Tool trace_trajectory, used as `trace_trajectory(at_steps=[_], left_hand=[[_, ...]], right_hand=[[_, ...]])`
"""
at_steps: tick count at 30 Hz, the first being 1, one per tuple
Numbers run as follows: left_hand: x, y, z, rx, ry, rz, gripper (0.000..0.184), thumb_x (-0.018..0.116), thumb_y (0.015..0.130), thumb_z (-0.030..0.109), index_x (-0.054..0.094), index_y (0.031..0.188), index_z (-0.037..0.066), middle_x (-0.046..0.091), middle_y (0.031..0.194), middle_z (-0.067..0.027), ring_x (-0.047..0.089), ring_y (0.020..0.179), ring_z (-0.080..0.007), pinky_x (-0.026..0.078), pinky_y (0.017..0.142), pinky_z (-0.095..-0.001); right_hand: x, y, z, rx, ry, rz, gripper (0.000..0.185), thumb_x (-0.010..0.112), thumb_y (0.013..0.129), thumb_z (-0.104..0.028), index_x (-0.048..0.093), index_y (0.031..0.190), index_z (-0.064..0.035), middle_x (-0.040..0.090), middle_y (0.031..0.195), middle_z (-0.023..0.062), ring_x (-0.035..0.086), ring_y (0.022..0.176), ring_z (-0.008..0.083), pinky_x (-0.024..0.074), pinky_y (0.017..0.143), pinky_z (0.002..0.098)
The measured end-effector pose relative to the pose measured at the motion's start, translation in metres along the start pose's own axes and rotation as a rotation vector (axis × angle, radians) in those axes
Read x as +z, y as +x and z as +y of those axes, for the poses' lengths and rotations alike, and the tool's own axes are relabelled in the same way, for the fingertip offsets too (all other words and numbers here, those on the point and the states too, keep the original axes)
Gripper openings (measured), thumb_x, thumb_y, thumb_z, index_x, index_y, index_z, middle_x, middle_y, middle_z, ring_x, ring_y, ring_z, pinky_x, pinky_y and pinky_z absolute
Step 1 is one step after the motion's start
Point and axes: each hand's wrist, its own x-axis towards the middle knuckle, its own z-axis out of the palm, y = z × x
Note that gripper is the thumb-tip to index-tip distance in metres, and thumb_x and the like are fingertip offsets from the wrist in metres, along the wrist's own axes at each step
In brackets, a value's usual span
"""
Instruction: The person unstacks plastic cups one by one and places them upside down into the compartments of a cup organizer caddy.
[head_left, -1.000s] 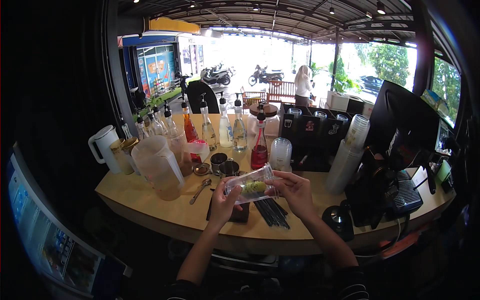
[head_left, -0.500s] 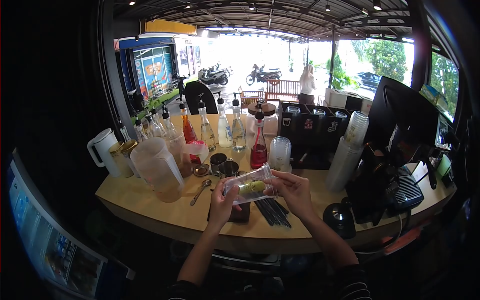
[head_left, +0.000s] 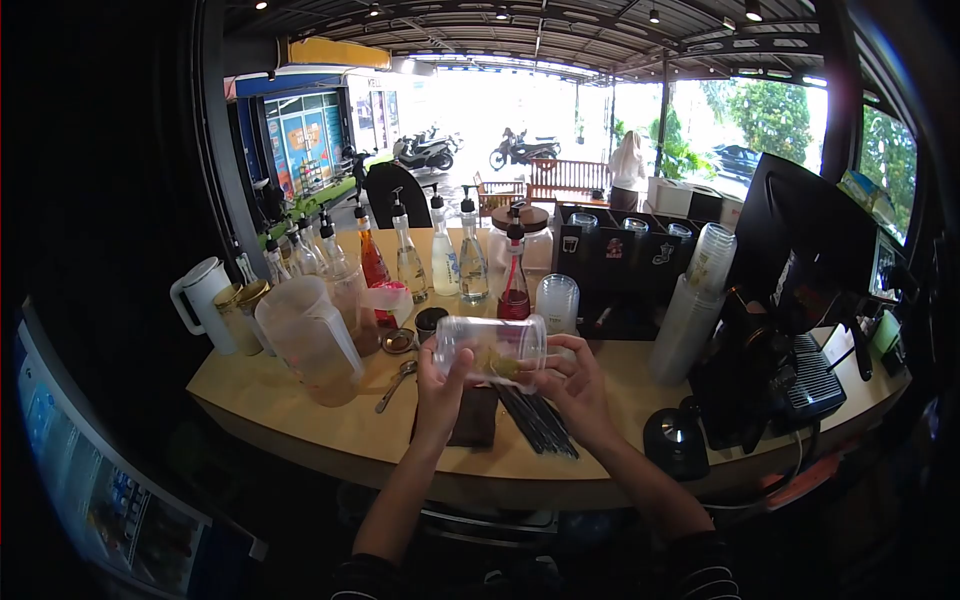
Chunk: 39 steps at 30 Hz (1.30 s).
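A clear plastic cup (head_left: 480, 345) with a yellow-green print lies on its side between my hands, above the wooden counter. My left hand (head_left: 443, 385) grips one end of it, the thumb across the near side. Around the other end are the fingers of my right hand (head_left: 572, 385). Below the cup are a dark flat pad (head_left: 470, 425) and a bundle of black straws (head_left: 540, 425). Just behind it stand a bottle of red syrup (head_left: 514, 290) and a stack of clear cups (head_left: 557, 303).
On the left stand a large plastic pitcher (head_left: 305, 345), a white jug (head_left: 207, 305) and several pump bottles. A spoon (head_left: 396, 387) lies nearby. To the right are tall cup stacks (head_left: 686, 330) and a black machine (head_left: 750, 370). A person (head_left: 627, 170) stands outside.
The cup has turned in my hands and now lies more level, its print shifted down. My right hand's fingers have moved around its end. The person outside has shifted slightly right in view.
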Motion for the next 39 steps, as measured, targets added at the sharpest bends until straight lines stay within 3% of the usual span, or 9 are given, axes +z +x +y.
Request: trace_trajectory(at_steps=[3,9,11,13,17,25,31,33,39], left_hand=[[0.008,0.005,-0.012,0.034,0.038,-0.09,0.052,0.059,0.087,0.031,0.036,0.122,0.002,0.051,0.117,-0.0131,0.054,0.1,-0.0167,0.048,0.085,-0.0317],[0.043,0.019,0.004,0.106,0.008,-0.158,0.063,0.074,0.074,0.02,0.037,0.12,-0.002,0.047,0.11,-0.0107,0.048,0.106,-0.0169,0.04,0.093,-0.0309],[0.049,0.032,0.007,0.301,0.121,-0.235,0.067,0.077,0.07,0.018,0.036,0.12,-0.002,0.046,0.113,-0.0118,0.048,0.106,-0.0178,0.04,0.093,-0.031],[0.064,0.038,0.017,0.366,0.168,-0.171,0.068,0.079,0.067,0.017,0.039,0.118,-0.001,0.047,0.111,-0.012,0.05,0.105,-0.0183,0.042,0.092,-0.0314],[0.1,0.066,0.021,0.63,0.679,-0.18,0.07,0.083,0.056,0.023,0.044,0.112,0.003,0.05,0.105,-0.0115,0.053,0.095,-0.0219,0.045,0.081,-0.0343],[0.146,0.128,0.014,0.842,0.693,-0.083,0.066,0.078,0.064,0.022,0.044,0.116,0.004,0.049,0.108,-0.0113,0.049,0.1,-0.0254,0.039,0.089,-0.0376],[0.119,0.146,-0.05,0.599,0.899,-0.317,0.044,0.064,0.078,0.034,0.054,0.106,0.003,0.056,0.103,-0.0141,0.053,0.102,-0.0276,0.04,0.089,-0.037],[0.12,0.14,-0.044,0.155,0.919,-0.548,0.034,0.062,0.078,0.033,0.06,0.094,0.003,0.062,0.092,-0.0131,0.06,0.092,-0.027,0.045,0.082,-0.0361],[0.12,0.139,-0.045,0.222,0.954,-0.504,0.024,0.062,0.077,0.027,0.063,0.083,0.004,0.064,0.083,-0.0113,0.063,0.084,-0.0268,0.048,0.077,-0.0354]], right_hand=[[0.006,-0.002,0.006,-0.048,-0.008,-0.033,0.041,0.053,0.086,0.002,0.032,0.122,-0.0035,0.057,0.106,0.0155,0.058,0.101,0.0203,0.0474,0.088,0.0298],[-0.008,-0.002,-0.013,0.027,-0.073,-0.089,0.046,0.058,0.081,0.005,0.035,0.12,-0.0025,0.05,0.114,0.0122,0.05,0.112,0.02,0.042,0.095,0.0318],[-0.034,0.003,-0.016,-0.018,-0.182,-0.037,0.05,0.066,0.077,-0.001,0.038,0.119,-0.0018,0.049,0.114,0.0111,0.052,0.108,0.0196,0.0435,0.091,0.0323],[-0.051,0.013,-0.043,-0.222,-0.79,0.171,0.058,0.073,0.071,-0.01,0.04,0.118,-0.001,0.046,0.117,0.0114,0.053,0.102,0.0199,0.0446,0.086,0.0327],[-0.046,0.044,-0.1,-0.506,-1.012,0.074,0.07,0.079,0.064,-0.023,0.041,0.121,-0.0051,0.045,0.114,0.0122,0.053,0.098,0.0229,0.0452,0.082,0.0343],[-0.084,0.147,-0.128,-0.608,-1.245,0.154,0.064,0.074,0.064,-0.03,0.043,0.115,-0.0059,0.048,0.102,0.0149,0.055,0.091,0.034,0.0471,0.072,0.0424],[-0.153,0.249,-0.092,-0.434,-1.358,0.251,0.066,0.075,0.061,-0.03,0.046,0.112,-0.0002,0.052,0.104,0.0194,0.053,0.099,0.0342,0.0446,0.082,0.0425],[-0.168,0.272,-0.081,-0.391,-1.377,0.25,0.067,0.075,0.061,-0.03,0.046,0.112,0.0011,0.052,0.105,0.0213,0.053,0.1,0.0345,0.0446,0.083,0.0425],[-0.195,0.306,-0.065,-0.185,-1.382,0.057,0.063,0.073,0.06,-0.034,0.05,0.111,-0.0053,0.059,0.104,0.02,0.058,0.099,0.0333,0.0473,0.084,0.041]])
